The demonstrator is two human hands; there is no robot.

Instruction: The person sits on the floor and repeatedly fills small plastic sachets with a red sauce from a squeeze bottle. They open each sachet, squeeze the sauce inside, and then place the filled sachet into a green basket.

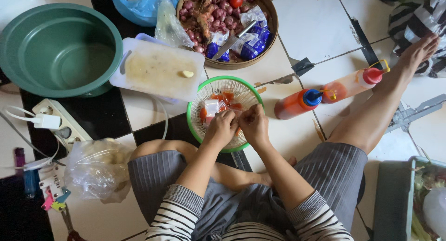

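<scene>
Carrots point(226, 98), cut in orange pieces, lie in the green-rimmed strainer point(200, 95) on the floor; some are done, and I cannot tell how many remain. My left hand point(222, 127) and right hand point(254, 124) pinch one piece together above it. Two sauce bottles point(297, 104) lie just right, cutting board point(160, 69) behind.

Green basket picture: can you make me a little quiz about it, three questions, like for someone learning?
1. True or false: both hands are over the green basket.
2. How many sauce bottles lie on the floor?
3. Which is empty: A) green tub B) woven tray?

Key:
1. True: left hand and right hand meet above it.
2. Two: blue-capped bottle, red-capped bottle.
3. A
</scene>
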